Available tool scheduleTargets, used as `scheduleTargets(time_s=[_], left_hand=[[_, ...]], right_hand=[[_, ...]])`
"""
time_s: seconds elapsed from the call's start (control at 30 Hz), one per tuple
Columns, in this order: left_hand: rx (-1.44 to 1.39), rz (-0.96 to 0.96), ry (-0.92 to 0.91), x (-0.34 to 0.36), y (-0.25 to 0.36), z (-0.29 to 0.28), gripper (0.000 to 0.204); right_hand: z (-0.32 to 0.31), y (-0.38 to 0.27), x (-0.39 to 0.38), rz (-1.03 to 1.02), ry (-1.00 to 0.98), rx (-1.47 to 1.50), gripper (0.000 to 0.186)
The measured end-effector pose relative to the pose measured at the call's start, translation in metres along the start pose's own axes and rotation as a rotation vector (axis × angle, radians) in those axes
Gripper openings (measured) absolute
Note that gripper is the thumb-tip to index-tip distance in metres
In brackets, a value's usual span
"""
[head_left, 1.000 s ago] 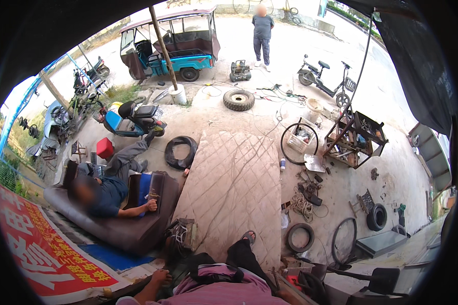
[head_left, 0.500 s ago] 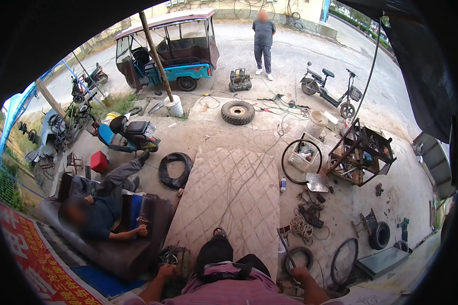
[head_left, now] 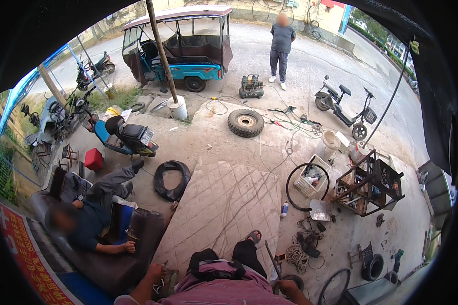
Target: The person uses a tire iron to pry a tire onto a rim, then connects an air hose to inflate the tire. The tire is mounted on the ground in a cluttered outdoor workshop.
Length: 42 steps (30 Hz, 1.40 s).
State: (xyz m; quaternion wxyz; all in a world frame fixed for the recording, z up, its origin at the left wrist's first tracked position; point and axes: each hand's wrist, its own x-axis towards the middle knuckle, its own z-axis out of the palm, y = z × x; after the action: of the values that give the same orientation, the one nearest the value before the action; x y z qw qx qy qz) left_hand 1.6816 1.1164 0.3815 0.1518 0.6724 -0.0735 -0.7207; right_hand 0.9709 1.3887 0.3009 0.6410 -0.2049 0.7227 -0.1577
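Observation:
My left hand point(head_left: 155, 273) is closed at the lower left; a small thin item shows at its fingers, too small to name. My right hand point(head_left: 288, 287) grips a long dark metal bar point(head_left: 272, 259) that slants up toward the diagonally scored concrete slab point(head_left: 213, 198) before me. My sandalled foot point(head_left: 253, 236) rests on that slab. Coiled rope point(head_left: 296, 256) and dark tool parts lie right of the bar. On a brown sofa point(head_left: 117, 262) at my left, another person point(head_left: 91, 229) in dark clothes reclines, one hand on its armrest.
A spare wheel point(head_left: 245, 122) and an air compressor point(head_left: 251, 86) lie ahead, near a standing person point(head_left: 281, 46). An inner tube point(head_left: 163, 180), scooter point(head_left: 130, 140) and blue three-wheeler point(head_left: 178, 68) are ahead-left. A crate point(head_left: 310, 178), metal rack point(head_left: 366, 188) and tyres point(head_left: 372, 267) are at the right.
The view has shifted, showing more street at the top. My feet have stepped alternately on the slab, and the bar in my right hand has come more fully into sight.

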Motion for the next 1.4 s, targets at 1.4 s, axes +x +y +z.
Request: scheduleTargets(time_s=[1.4], left_hand=[[0.256,0.100,0.338,0.392,0.450,0.564,0.026]], right_hand=[[-0.481,-0.642,0.478,-0.216,0.204,-0.353,0.031]])
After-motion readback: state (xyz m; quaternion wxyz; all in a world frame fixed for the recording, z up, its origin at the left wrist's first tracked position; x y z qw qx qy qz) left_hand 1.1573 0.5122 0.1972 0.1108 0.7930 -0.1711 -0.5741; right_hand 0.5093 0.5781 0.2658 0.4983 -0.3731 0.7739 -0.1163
